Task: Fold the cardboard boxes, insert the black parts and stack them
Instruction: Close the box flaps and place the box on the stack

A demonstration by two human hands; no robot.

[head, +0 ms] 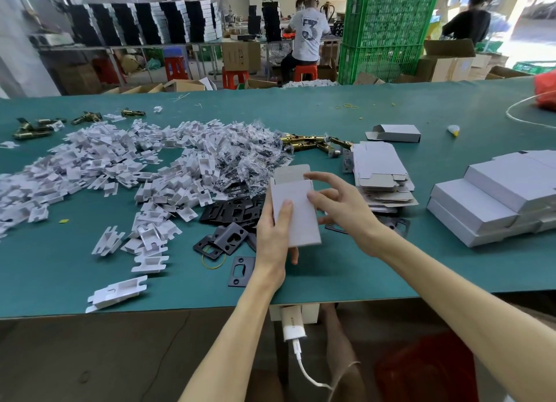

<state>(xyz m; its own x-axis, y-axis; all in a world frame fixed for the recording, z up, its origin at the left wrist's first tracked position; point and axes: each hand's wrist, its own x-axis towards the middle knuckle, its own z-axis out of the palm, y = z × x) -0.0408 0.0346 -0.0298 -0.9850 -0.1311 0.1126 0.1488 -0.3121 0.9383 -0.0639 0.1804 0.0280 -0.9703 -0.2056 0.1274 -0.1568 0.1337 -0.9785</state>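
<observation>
My left hand (272, 236) grips a small grey-white cardboard box (296, 218) from below, thumb laid across its front face. The box stands upright above the table with its top flap (291, 173) open. My right hand (340, 203) is spread at the box's right side, fingers straight, index finger reaching over the top edge. Black metal plates (230, 210) lie scattered on the green table (331, 269) just behind and left of the box. A pile of flat unfolded boxes (380, 173) sits to the right. Finished closed boxes (493, 200) are stacked at far right.
A wide heap of white plastic inserts (99, 167) and small bagged parts (252, 155) covers the left and middle. Brass latch parts (313, 141) lie behind. One folded box (394, 133) lies further back. Other workers sit beyond the table.
</observation>
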